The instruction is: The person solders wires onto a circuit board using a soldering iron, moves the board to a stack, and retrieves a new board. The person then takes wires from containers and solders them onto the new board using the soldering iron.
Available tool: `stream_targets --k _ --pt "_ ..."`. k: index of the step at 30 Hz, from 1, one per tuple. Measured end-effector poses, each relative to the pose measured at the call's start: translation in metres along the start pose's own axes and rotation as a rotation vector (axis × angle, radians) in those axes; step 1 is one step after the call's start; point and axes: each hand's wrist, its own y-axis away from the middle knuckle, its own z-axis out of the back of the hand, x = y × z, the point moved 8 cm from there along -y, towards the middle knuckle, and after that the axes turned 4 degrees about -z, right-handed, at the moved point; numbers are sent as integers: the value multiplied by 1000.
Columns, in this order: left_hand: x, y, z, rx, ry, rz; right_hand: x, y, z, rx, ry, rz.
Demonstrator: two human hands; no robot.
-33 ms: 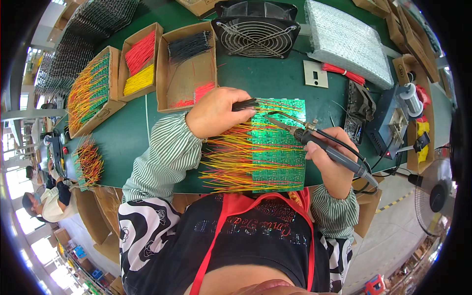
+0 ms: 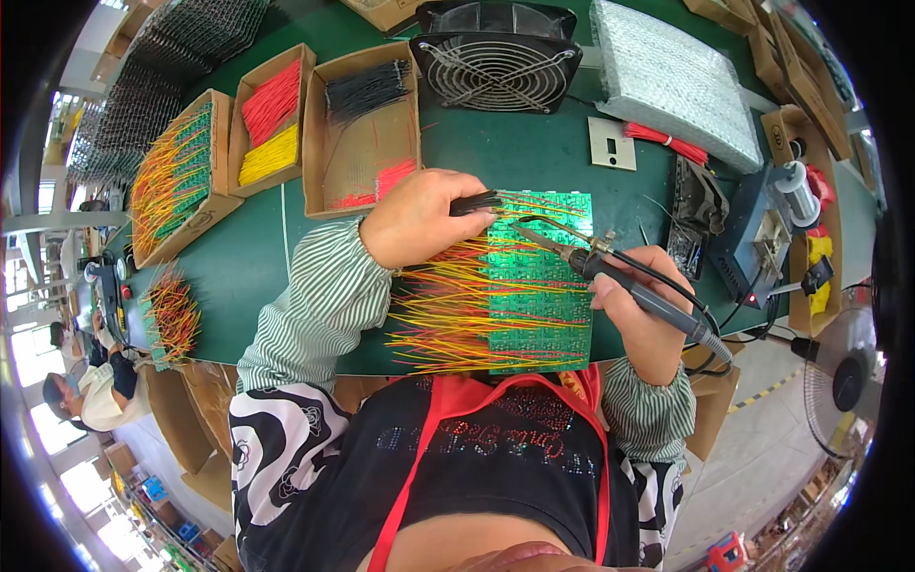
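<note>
A green circuit board panel (image 2: 541,329) lies at the table's front edge, with rows of red and yellow wires (image 2: 443,324) fanning out from its left side. My left hand (image 2: 415,217) is closed around a bundle of short black wires (image 2: 474,203), whose ends reach the panel's upper left. My right hand (image 2: 643,305) grips a grey soldering iron (image 2: 639,294) with a thin metal feed tube (image 2: 562,227) fixed alongside. The iron's tip is over the upper part of the panel, close to the black wire ends; whether it touches a pad is too small to tell.
Cardboard boxes (image 2: 319,181) of red, yellow and black wires stand at the back left, beside a box of wired boards (image 2: 181,181). A black fan (image 2: 496,71) is at the back. A blue soldering station (image 2: 748,234) stands right, its cable trailing. A person (image 2: 105,391) sits far left.
</note>
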Motion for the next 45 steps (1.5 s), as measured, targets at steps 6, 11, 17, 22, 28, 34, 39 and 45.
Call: stream_targets --k 6,11,17,22,28,34,39,45 --pt "1 -2 0 4 4 -7 -2 -3 -2 -20 41 14" --pt "0 -2 1 4 6 -9 -4 -6 -4 -20 24 -7" --pt "1 -3 -1 35 -26 18 -5 -7 -3 -32 105 25" --pt "-2 -3 0 -9 -18 -40 -3 -5 0 -37 1 -8" --pt "-1 -3 1 -2 -1 -19 2 -1 12 -52 1 3" --pt "-3 1 5 25 31 -20 4 6 19 -71 -7 -3" --pt "-23 12 65 -323 -435 -25 1 7 26 -72 21 0" --pt "-46 2 13 -139 -293 -220 1 7 22 -79 -12 -10"
